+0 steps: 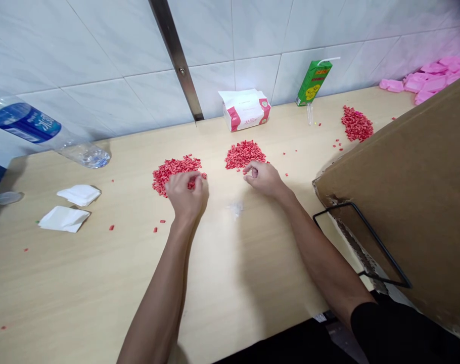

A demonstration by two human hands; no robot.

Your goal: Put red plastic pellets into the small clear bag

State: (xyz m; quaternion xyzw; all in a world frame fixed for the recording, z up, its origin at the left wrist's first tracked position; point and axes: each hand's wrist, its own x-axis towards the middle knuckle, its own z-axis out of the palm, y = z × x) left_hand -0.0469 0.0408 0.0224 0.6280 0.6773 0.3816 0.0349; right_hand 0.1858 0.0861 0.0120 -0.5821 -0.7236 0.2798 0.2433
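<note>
from the head camera, the left hand (pixel 183 196) sits curled over the edge of a heap of small red pellets (pixel 169 174), fingers bunched and pressed into it, while the right hand (pixel 262 179) rests just below a second heap (pixel 245 154), thumb and forefinger drawn close, though whether they pinch a pellet i can't tell. the pellets look light, hard and loose, apt to roll and scatter, so they'd best be taken from a heap's edge, a few at a time.
</note>
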